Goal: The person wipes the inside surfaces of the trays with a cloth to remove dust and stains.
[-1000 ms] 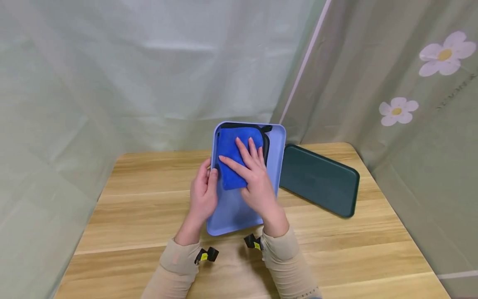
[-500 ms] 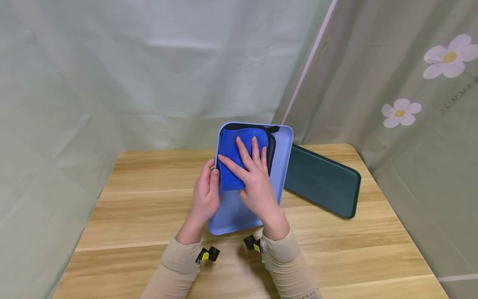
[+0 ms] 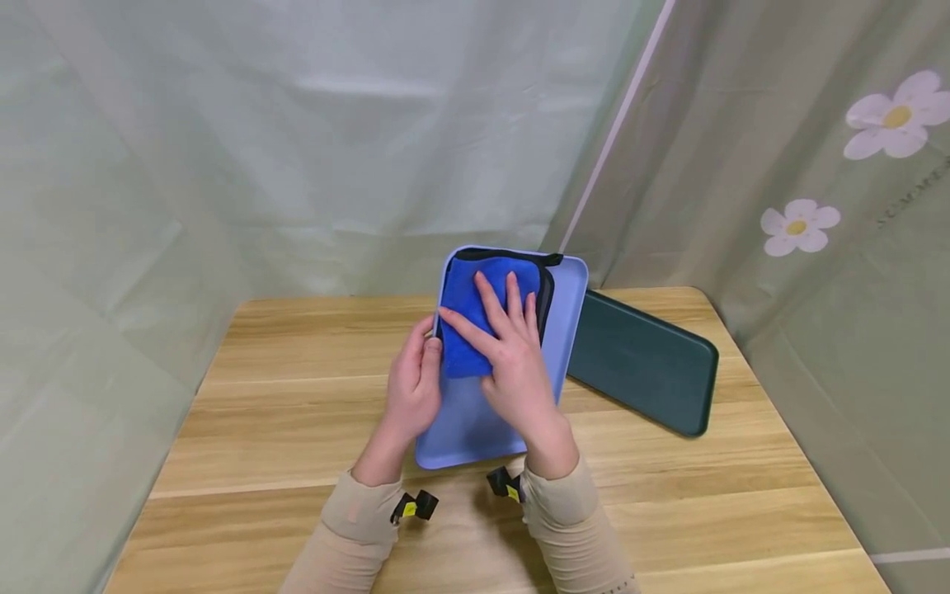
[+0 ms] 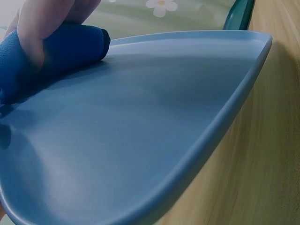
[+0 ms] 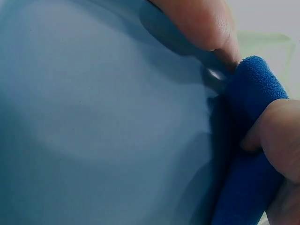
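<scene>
A light blue tray (image 3: 475,425) is held tilted up from the table, its far end raised. My left hand (image 3: 414,379) grips its left rim, thumb on the inner side. On the tray's far part lies a folded blue cloth (image 3: 463,355) with black edging and a black loop at its upper right corner. My right hand (image 3: 515,363) presses flat on the cloth with fingers spread. In the left wrist view the right hand's fingers rest over the cloth (image 4: 70,49). The right wrist view shows the cloth (image 5: 248,187) close to the tray's rim, near the left thumb.
A dark green tray (image 3: 646,363) lies on the wooden table (image 3: 297,412) to the right, partly behind the blue tray. Curtains (image 3: 334,148) hang behind and beside the table, with white flowers printed at the right.
The blue tray's far end has swung slightly to the right, with both hands and the cloth moving along. The left grip and the right hand's press look the same.
</scene>
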`<state>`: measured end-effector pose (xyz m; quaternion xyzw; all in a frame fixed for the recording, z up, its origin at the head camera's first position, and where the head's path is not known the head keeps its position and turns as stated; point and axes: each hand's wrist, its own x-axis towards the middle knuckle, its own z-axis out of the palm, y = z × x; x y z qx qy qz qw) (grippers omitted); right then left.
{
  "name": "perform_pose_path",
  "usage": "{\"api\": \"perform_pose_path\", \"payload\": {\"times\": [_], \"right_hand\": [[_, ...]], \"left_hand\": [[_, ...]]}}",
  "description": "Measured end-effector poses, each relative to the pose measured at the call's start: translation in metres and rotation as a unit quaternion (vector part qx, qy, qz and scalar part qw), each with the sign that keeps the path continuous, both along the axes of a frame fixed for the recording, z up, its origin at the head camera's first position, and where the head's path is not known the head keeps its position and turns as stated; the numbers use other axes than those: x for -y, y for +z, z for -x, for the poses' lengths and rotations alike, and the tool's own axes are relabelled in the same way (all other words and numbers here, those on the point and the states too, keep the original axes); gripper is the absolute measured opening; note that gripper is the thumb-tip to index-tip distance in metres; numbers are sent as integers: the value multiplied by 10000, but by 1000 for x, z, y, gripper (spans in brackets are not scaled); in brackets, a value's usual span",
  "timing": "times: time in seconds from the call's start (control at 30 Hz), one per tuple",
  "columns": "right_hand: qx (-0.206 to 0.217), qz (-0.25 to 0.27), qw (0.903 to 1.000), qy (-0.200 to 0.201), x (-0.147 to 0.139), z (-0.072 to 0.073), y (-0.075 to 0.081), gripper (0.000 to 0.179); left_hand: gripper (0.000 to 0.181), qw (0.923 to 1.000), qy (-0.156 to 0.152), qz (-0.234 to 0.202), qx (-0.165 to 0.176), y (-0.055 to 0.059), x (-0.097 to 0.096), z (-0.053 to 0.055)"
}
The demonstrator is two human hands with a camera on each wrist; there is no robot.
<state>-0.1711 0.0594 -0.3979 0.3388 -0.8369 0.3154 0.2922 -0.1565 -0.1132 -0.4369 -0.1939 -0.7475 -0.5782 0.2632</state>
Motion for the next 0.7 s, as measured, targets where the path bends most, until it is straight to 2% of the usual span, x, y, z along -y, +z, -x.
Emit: {"api": "perform_pose_path", "payload": {"times": [0.3, 0.5, 0.7], "right_hand": [[201, -89, 9997, -54, -8, 3, 2, 94], [98, 36, 9999, -123, -13, 4, 2, 85], [41, 88, 9999, -117, -17, 6, 3, 83]], "left_hand": [[34, 9999, 114, 38, -64, 0, -2, 0], [33, 9997, 177, 32, -155, 2, -3, -2], [32, 9996, 285, 18, -75, 3, -2, -3]]}}
